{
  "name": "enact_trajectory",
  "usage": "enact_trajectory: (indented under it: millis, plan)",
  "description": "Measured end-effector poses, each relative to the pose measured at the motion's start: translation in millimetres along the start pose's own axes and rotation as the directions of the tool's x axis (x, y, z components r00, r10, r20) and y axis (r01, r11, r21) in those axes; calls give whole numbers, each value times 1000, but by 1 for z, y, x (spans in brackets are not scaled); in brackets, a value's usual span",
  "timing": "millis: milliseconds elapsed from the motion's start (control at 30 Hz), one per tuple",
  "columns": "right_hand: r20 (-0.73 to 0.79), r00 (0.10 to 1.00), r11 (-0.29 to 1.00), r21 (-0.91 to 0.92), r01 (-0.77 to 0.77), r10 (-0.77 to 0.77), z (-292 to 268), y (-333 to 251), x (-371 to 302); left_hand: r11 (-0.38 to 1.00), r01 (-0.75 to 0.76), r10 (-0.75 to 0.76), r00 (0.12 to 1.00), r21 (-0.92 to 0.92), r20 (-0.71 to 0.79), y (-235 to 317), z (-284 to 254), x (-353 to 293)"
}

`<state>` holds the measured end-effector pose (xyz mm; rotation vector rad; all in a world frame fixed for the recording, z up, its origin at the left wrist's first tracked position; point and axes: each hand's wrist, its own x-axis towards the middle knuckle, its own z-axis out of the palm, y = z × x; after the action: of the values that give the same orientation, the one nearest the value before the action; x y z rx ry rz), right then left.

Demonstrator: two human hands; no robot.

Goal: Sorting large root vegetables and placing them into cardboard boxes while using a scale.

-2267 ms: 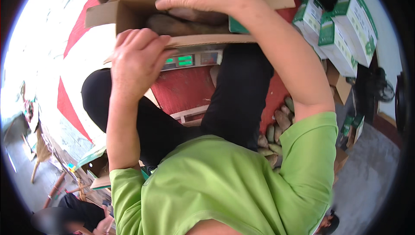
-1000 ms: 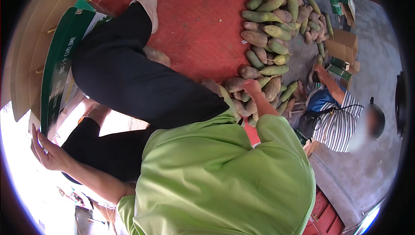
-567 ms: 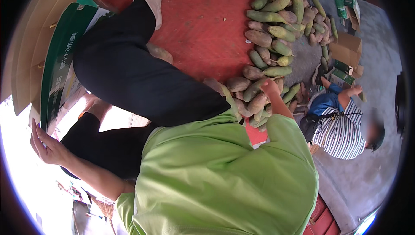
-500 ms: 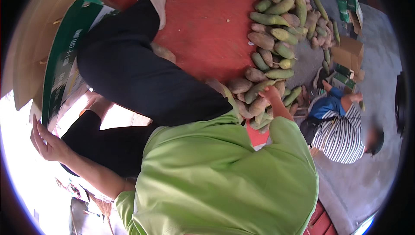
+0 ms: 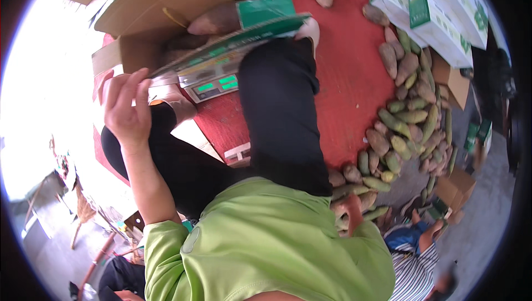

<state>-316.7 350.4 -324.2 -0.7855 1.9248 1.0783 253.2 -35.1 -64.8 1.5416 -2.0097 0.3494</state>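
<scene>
An open brown carton (image 5: 136,60) with a green-and-white flap (image 5: 233,40) stands in front of me, with large brownish, radish-like root vegetables (image 5: 213,19) inside. My left hand (image 5: 128,110) is raised at the flap's near left corner, pinching its edge between thumb and fingers. Below the flap shows a digital scale (image 5: 213,88) with lit green readouts. Down at my right side, my right hand (image 5: 351,208) touches a heap of green and reddish-brown radish-like vegetables (image 5: 396,162). Its fingers are blurred and partly hidden among them.
Red sheeting (image 5: 349,79) covers the ground between carton and heap. White-and-green boxes (image 5: 438,18) stand at the far right, with an open brown carton (image 5: 454,187) nearer. At the lower right a person in a striped shirt (image 5: 413,273) crouches. A broom (image 5: 83,209) lies at left.
My view has swung left, bringing the carton's inside and the scale into sight. My left hand stays at the flap, now with fingers pointing up. My right hand remains at the heap.
</scene>
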Motion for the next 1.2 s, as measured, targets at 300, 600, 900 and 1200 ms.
enact_trajectory:
  millis: [300,600,900,1200]
  plan:
    - [-159,980,992,18,124,-119,-30,-4,-24,998,-12,14,1000,-59,25,-3,-10,2]
    - [-522,788,868,166,469,-326,-151,-18,-74,994,-29,34,998,-108,43,-7,-16,2]
    - [-916,381,297,332,895,-124,-351,-101,-188,984,17,-9,999,-176,49,-10,-19,-4]
    - [-919,-23,-172,49,984,-393,-481,-263,-337,977,52,-46,998,-207,36,-15,-13,-1]
